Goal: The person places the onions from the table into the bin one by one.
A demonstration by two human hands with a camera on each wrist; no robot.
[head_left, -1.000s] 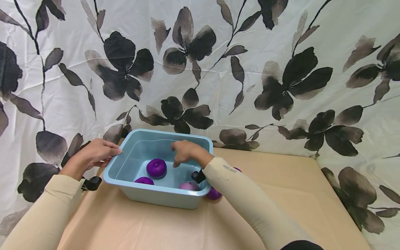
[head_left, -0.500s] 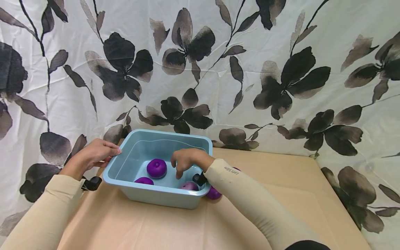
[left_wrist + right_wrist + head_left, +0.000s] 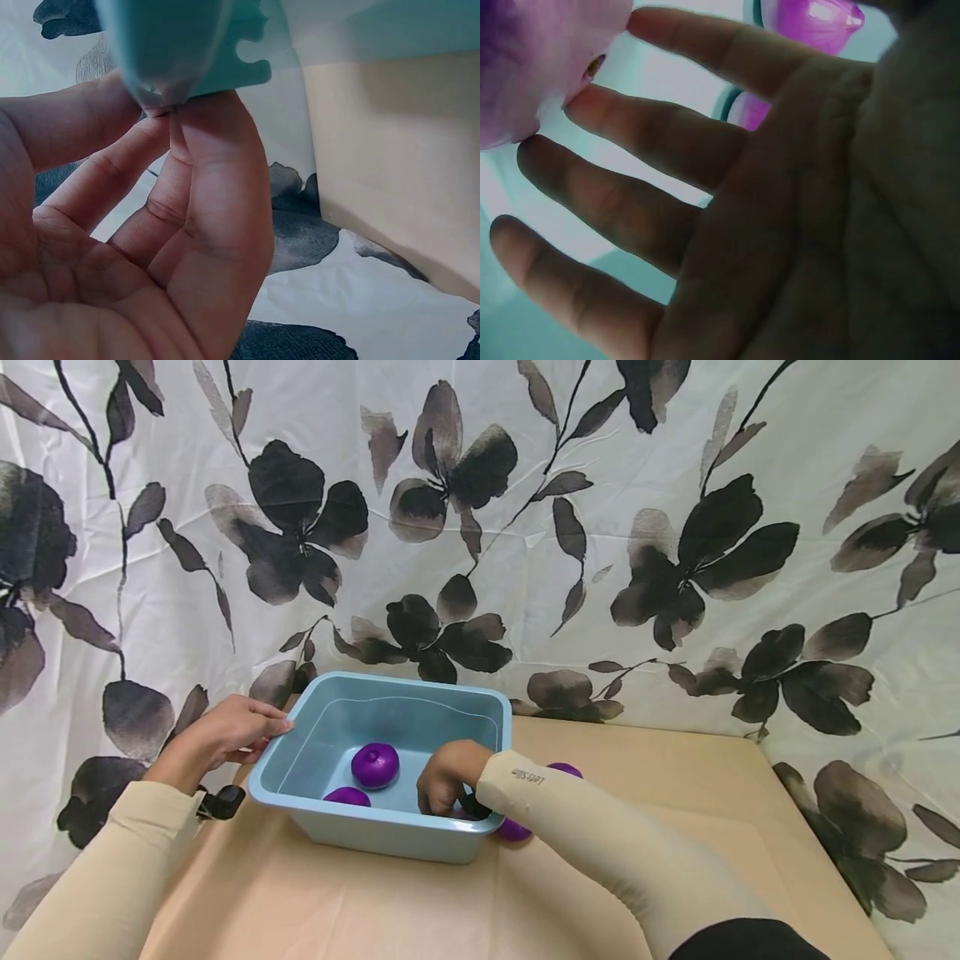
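The left hand (image 3: 236, 727) pinches the left rim of the light-blue plastic bin (image 3: 390, 840); inside, near its right end, the right hand (image 3: 452, 777) has its fingers apart, tips against a mottled purple onion-shaped piece (image 3: 547, 67)

a curtained work corner: floral cloth (image 3: 570, 543) hangs behind a tan table (image 3: 675, 777)

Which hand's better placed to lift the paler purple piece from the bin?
Probably the right hand: it's inside the bin, near the paler purple piece; the left hand pinches the rim.
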